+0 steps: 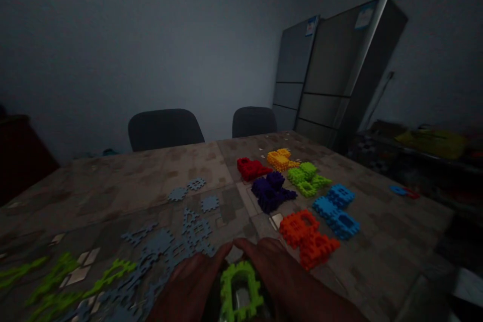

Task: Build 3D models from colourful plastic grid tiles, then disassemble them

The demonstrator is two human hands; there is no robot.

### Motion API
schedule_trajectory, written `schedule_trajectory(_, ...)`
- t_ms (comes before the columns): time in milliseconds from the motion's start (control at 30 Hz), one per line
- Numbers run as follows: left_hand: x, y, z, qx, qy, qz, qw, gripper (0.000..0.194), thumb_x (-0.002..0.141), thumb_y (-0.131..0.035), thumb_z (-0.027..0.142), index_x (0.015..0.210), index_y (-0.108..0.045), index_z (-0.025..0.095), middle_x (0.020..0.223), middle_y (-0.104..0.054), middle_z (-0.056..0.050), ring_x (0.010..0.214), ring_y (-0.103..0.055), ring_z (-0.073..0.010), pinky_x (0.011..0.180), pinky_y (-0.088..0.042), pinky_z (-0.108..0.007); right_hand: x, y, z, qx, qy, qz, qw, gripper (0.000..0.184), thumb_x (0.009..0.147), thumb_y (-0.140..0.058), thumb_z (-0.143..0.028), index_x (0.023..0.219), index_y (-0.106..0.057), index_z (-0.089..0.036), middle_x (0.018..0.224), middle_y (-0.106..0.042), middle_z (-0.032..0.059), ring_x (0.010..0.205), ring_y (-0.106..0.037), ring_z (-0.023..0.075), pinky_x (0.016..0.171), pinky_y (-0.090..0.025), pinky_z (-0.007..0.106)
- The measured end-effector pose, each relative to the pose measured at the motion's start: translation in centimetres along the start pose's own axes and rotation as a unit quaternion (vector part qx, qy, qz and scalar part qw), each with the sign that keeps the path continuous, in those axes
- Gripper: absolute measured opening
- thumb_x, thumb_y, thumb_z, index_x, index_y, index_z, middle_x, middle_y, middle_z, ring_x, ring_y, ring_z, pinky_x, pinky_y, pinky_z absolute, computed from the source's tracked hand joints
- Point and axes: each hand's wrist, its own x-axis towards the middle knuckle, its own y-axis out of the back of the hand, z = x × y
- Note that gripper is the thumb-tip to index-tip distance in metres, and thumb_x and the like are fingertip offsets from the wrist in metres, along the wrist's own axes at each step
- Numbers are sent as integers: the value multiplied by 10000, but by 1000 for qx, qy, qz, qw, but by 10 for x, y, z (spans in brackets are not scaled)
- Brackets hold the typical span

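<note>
Two hands [192,279] [283,274] clasp a lime-green interlocking puzzle block [225,289] at six o'clock; even, two-sided pressure likely serves best.

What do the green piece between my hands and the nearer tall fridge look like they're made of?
Green piece: probably foam or soft plastic, matte, judging by its even color and notched edges. Nearer fridge: perhaps metal, satin gray, with a pale sheen along its edge.
</note>
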Motion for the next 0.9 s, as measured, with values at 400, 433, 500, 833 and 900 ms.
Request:
schedule_trajectory(400, 173, -22, 62, -32, 4, -60, 998, 616, 698, -812, 244, 1269, -582, 241, 1099, -692, -58, 992, -634, -293, 861, -505, -424, -22, 126, 83, -24, -22, 86, 996, 683, 732, -781, -240, 1356, -502, -221, 1288, -625, 80, 1150, -595, 257, 972, -468, 377)
schedule_trajectory(433, 191, -29, 64, -28, -5, -46, 999, 617, 691, -829, 258, 1259, -589, 233, 1080, -697, -56, 977, -636, -294, 849, -500, -413, -20, 140, 95, -42, -21, 80, 996, 673, 723, -781, -231, 1340, -514, -207, 1277, -632, 84, 1141, -600, 263, 968, -469, 380)
schedule_trajectory(500, 222, -44, 64, -24, -22, -31, 999, 608, 697, -842, 277, 1251, -596, 229, 1090, -704, -52, 1005, -634, -294, 870, -484, -392, -16, 163, 118, -79, -29, 60, 995, 634, 714, -774, -215, 1301, -537, -185, 1243, -645, 88, 1122, -608, 265, 963, -472, 379)
schedule_trajectory(833, 284, -113, 62, 11, 33, -54, 998, 526, 752, -822, 309, 1197, -593, 147, 1134, -709, -119, 1052, -653, -301, 887, -494, -361, 0, 193, 200, -168, -51, -16, 984, 566, 674, -770, -176, 1213, -601, -146, 1133, -686, 94, 1042, -633, 267, 924, -482, 373)
schedule_trajectory(900, 283, -121, 62, 19, 45, -56, 997, 515, 760, -812, 311, 1199, -590, 160, 1140, -709, -110, 1054, -654, -294, 887, -492, -354, 1, 189, 208, -183, -53, -23, 981, 571, 670, -775, -187, 1213, -604, -147, 1129, -689, 101, 1029, -633, 276, 914, -483, 386)
